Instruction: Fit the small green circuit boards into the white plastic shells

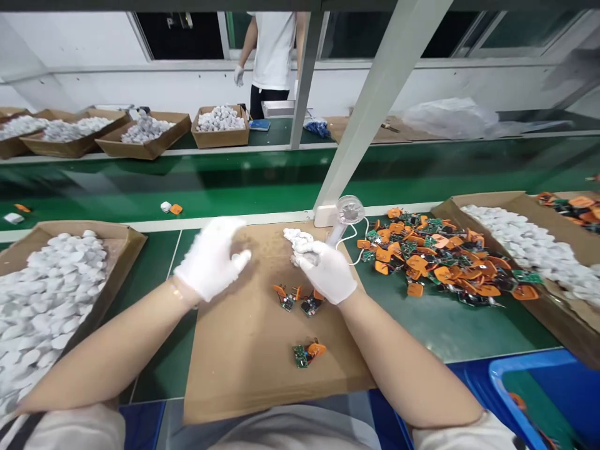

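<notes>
My left hand [213, 259], in a white glove, hovers over the left part of the cardboard sheet [244, 362]. Its thumb and fingers are apart, with nothing between them. My right hand [328, 272], gloved too, reaches to a little heap of white plastic pieces [296, 236] near the sheet's far edge. Its fingers close around one of these pieces, partly hidden by the glove. Just below that hand lie two small circuit boards with orange covers [287, 299]. Another green circuit board [300, 356] with an orange cover rests nearer to me.
A clear round-headed fan [350, 210] stands beside the post. To the right spreads a pile of orange-covered circuit boards [435, 256]. Boxes of white pieces flank me, one left [134, 247], one right [553, 319]. A blue bin [529, 362] sits lower right. Across the line stands a person [274, 50].
</notes>
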A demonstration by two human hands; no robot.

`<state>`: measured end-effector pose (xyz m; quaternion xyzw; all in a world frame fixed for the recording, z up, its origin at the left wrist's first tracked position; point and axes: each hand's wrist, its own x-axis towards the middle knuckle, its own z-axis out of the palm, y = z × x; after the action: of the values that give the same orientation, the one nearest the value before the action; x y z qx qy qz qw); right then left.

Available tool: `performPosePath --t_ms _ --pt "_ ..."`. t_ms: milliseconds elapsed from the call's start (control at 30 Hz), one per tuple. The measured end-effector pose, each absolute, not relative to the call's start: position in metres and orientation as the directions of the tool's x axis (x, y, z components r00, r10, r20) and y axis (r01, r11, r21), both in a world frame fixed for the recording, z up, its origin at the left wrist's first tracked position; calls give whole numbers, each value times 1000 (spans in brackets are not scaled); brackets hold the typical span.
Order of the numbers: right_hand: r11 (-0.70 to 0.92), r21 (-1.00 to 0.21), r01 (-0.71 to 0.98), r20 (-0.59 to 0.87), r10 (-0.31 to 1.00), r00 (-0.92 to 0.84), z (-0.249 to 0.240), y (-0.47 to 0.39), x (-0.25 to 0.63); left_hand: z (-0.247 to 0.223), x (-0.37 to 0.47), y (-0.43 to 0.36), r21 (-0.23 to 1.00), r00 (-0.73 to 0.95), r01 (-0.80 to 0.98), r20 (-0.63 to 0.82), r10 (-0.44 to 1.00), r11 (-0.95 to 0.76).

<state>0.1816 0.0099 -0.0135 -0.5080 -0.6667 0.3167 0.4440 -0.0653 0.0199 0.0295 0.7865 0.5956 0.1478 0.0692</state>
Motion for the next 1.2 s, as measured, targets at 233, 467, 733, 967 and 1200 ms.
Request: performPosePath --t_ms 233,467,733,967,1200 --pt "194 -914 357 151 978 -146 -16 0 175 -13 -58 23 331 167 932 -29 986 -148" --pt "327 -862 387 251 939 -235 -18 -4 170 0 -42 -10 483 327 625 552 767 -614" --pt "371 -869 328 280 914 -292 -14 -8 169 -1 -29 -23 755 172 429 471 865 -496" --pt "240 -962 134 191 935 -299 -16 -19 163 -5 -27 -33 891 54 291 347 936 -347" --pt "141 -990 19 129 946 -298 -12 -22 161 1 -26 -30 506 201 628 629 751 -592"
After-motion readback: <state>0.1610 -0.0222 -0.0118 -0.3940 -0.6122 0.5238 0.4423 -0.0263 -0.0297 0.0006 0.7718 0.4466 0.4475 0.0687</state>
